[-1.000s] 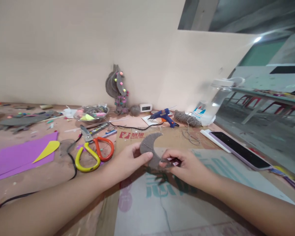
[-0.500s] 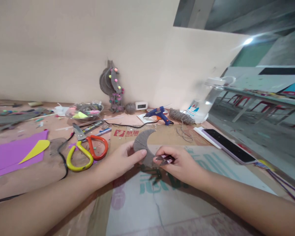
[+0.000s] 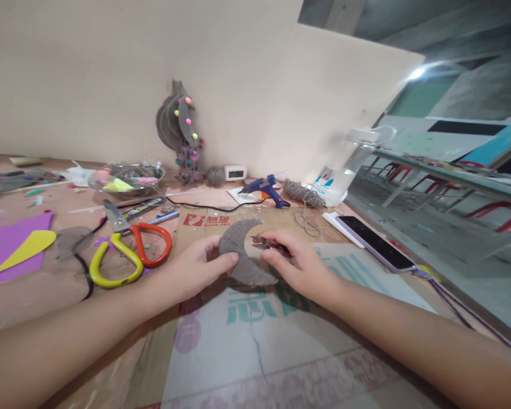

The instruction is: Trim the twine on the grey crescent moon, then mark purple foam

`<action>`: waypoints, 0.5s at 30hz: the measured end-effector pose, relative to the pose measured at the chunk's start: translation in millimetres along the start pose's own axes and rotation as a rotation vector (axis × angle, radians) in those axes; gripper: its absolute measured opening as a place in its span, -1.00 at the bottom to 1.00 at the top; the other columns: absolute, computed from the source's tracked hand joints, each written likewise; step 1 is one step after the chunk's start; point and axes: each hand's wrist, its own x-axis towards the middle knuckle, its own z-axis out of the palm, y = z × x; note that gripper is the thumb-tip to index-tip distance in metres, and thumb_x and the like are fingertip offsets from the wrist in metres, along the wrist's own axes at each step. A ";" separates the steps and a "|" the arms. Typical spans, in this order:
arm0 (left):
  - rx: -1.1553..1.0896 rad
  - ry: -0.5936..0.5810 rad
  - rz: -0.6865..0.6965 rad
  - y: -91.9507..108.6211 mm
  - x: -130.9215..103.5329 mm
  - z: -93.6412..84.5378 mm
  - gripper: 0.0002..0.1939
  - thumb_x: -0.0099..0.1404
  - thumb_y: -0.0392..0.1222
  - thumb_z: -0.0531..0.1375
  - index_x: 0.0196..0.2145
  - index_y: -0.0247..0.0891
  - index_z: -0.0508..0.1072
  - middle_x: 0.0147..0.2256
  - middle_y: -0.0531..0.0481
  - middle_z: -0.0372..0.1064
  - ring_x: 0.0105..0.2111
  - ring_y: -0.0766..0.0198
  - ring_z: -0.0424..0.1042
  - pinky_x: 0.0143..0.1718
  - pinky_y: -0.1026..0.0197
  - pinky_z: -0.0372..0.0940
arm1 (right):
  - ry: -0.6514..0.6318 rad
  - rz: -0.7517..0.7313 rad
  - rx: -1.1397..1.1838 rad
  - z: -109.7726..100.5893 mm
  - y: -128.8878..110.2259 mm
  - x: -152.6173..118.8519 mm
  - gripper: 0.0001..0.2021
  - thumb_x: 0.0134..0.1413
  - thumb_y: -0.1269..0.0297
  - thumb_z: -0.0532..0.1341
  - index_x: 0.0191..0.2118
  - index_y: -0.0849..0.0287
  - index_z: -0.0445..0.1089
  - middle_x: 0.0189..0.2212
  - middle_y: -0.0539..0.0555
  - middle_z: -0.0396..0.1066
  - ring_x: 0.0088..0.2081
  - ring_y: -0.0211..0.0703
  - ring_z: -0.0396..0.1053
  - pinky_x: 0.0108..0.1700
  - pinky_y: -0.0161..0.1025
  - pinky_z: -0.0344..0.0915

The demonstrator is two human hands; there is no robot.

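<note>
My left hand (image 3: pixel 208 264) pinches the outer left edge of a grey crescent (image 3: pixel 242 255) wrapped in yarn, thumb on top. Just right of the crescent, my right hand (image 3: pixel 292 258) is closed around a small tool with pointed metal tips (image 3: pixel 262 243), perhaps small snips; the tips point left over the crescent's inner curve. Most of the tool is hidden by the fingers. Below both hands lies a translucent sheet (image 3: pixel 221 363) with green print, on brown cardboard. A thin strand of yarn (image 3: pixel 258 352) rests on the sheet.
Scissors (image 3: pixel 123 250) with yellow and red handles lie left, near purple sheets (image 3: pixel 15 244). Behind are a bowl of bits (image 3: pixel 130 184), a hanging grey ornament (image 3: pixel 181 133), a glue gun (image 3: pixel 266 188), yarn (image 3: pixel 302 193) and a bottle (image 3: pixel 344 165). A phone (image 3: pixel 377 241) lies right.
The crescent has turned, and its lower tip now points right. My right hand has shifted the tool's tips up to the crescent's inner side. The whole view has shifted slightly.
</note>
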 end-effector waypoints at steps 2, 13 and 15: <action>0.011 0.008 0.005 0.4 -0.1 -0.6 -0.93 0.20 -0.22 0.16 -0.39 -0.25 0.41 -0.49 0.12 0.34 -0.43 0.31 0.32 -0.39 0.33 0.20 | 0.000 -0.082 -0.075 -1.5 0.4 -0.1 -0.78 0.20 0.25 0.10 -0.11 0.21 0.37 -0.29 0.12 0.44 -0.27 -0.16 0.38 -0.22 -0.22 0.28; 0.034 0.013 -0.020 7.5 0.3 1.7 -0.87 0.18 -0.24 0.14 -0.51 -0.25 0.35 -0.53 0.14 0.26 -0.47 0.33 0.25 -0.42 0.33 0.16 | 0.001 -0.196 -0.250 -4.4 1.2 0.1 -0.79 0.22 0.25 0.12 -0.14 0.21 0.42 -0.46 0.04 0.35 -0.38 -0.20 0.27 -0.31 -0.27 0.15; 0.033 0.018 -0.022 9.2 0.2 2.0 -0.89 0.17 -0.25 0.13 -0.50 -0.26 0.35 -0.52 0.14 0.26 -0.46 0.33 0.25 -0.41 0.33 0.16 | -0.005 -0.209 -0.254 -4.4 1.3 0.0 -0.79 0.22 0.25 0.12 -0.14 0.21 0.42 -0.45 0.05 0.36 -0.38 -0.20 0.27 -0.32 -0.27 0.15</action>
